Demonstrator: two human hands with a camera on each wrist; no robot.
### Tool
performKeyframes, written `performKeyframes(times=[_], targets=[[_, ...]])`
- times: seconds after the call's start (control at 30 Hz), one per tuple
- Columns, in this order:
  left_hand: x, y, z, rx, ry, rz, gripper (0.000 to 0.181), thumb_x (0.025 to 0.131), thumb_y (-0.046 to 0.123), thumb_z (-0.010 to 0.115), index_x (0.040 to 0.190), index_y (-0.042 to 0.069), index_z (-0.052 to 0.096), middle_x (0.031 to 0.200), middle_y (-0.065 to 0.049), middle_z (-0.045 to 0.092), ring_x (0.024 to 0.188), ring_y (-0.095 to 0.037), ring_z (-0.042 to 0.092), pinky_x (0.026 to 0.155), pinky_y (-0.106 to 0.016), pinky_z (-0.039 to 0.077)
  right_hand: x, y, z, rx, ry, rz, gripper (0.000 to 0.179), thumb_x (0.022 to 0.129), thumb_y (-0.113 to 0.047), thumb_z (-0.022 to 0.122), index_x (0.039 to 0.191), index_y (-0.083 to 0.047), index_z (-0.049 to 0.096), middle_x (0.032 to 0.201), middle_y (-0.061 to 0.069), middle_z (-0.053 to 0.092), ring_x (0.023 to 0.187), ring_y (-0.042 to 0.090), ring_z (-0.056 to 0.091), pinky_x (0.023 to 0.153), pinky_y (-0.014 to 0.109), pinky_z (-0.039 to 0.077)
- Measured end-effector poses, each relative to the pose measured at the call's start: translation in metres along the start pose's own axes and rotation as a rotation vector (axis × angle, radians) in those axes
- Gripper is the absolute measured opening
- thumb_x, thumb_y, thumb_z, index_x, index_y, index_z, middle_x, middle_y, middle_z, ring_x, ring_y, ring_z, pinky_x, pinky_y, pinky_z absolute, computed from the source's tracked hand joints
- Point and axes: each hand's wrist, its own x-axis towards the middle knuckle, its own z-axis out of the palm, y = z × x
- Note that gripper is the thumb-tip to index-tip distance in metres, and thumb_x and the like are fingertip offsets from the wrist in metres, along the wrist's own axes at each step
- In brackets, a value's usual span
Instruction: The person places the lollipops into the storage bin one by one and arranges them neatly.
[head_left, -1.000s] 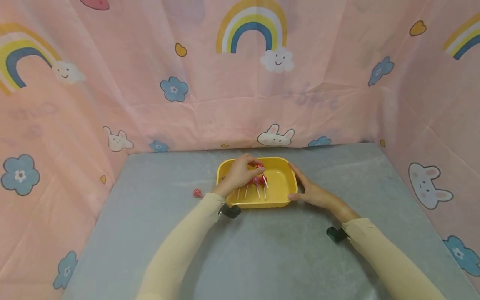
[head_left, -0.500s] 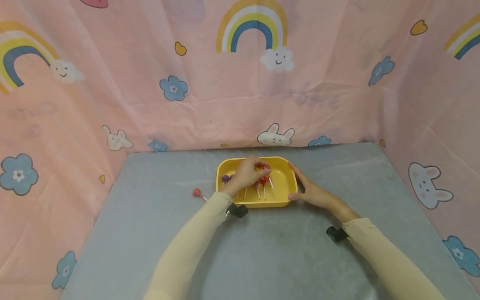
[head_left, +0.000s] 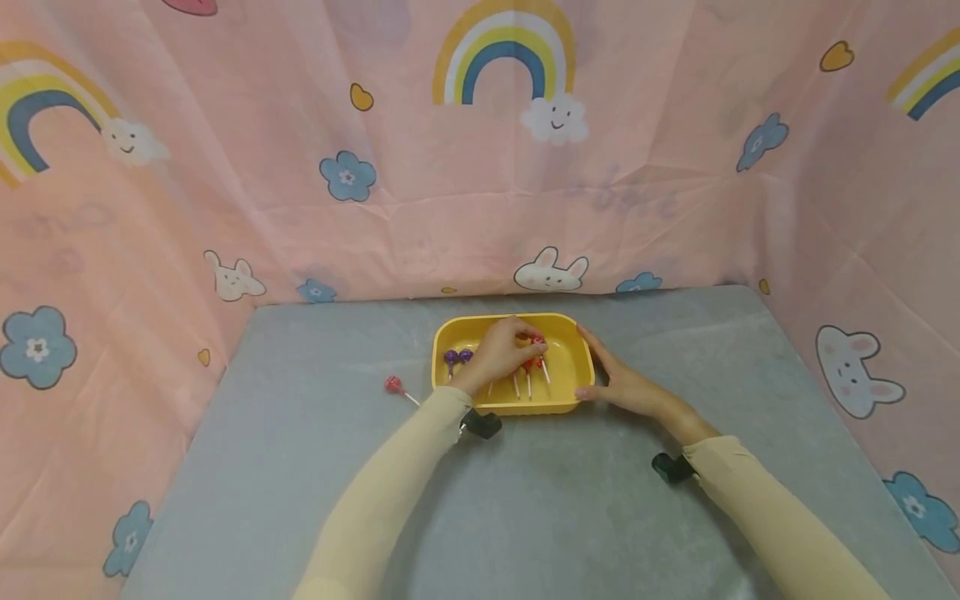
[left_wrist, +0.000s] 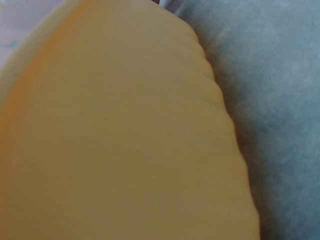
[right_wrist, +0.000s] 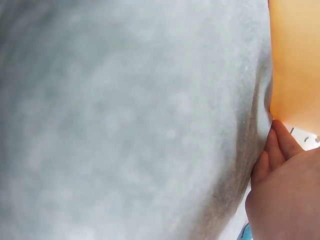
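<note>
A yellow plastic bin (head_left: 567,368) stands on the grey table with several wrapped lollipops in it. My left hand (head_left: 497,354) reaches into the bin and pinches a red lollipop (head_left: 537,341) by its head, the white stick pointing down toward the front. Beside it lie other lollipops, partly covered by the hand. Two purple lollipops (head_left: 451,357) show at the bin's left end. My right hand (head_left: 626,387) rests against the right end, fingers extended along the wall and thumb at the front corner. In the right wrist view its fingers (right_wrist: 284,140) touch the bin's outside wall (right_wrist: 297,60).
One more red lollipop (head_left: 394,385) lies on the table left of the bin, its stick end behind the left sleeve (head_left: 397,483). A pink printed cloth (head_left: 465,208) hangs behind and at both sides of the table. Sleeve fabric fills most of the left wrist view.
My left hand has moved right inside the bin with the red lollipop, uncovering the purple lollipops at the left end. The right hand has stayed in place.
</note>
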Motion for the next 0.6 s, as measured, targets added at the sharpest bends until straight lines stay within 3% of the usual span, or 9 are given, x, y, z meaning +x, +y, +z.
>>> performKeyframes(times=[0.27,0.6], targets=[[-0.0003,-0.0019,0.0058,-0.006,-0.018,0.003,0.024,0.092,0.030,0.071,0.107,0.013,0.076,0.109,-0.003,0.068,0.107,-0.018,0.062,0.099,-0.032,0.051,0.0001,0.0008,-0.0001,0.009,-0.007,0.003,0.103,0.090,-0.035,0.070,0.157,-0.042,-0.008,0.169,0.011,-0.005,0.155,0.042,0.000,0.118,0.072,0.007],[0.0005,-0.0063,0.0109,0.035,-0.025,0.047,0.022,0.091,0.029,0.072,0.106,0.014,0.077,0.103,-0.003,0.067,0.096,-0.014,0.058,0.087,-0.024,0.048,-0.0003,0.0008,-0.0009,0.012,-0.006,-0.023,0.105,0.089,-0.034,0.072,0.158,-0.039,-0.007,0.169,0.012,-0.004,0.154,0.043,-0.001,0.117,0.072,0.005]])
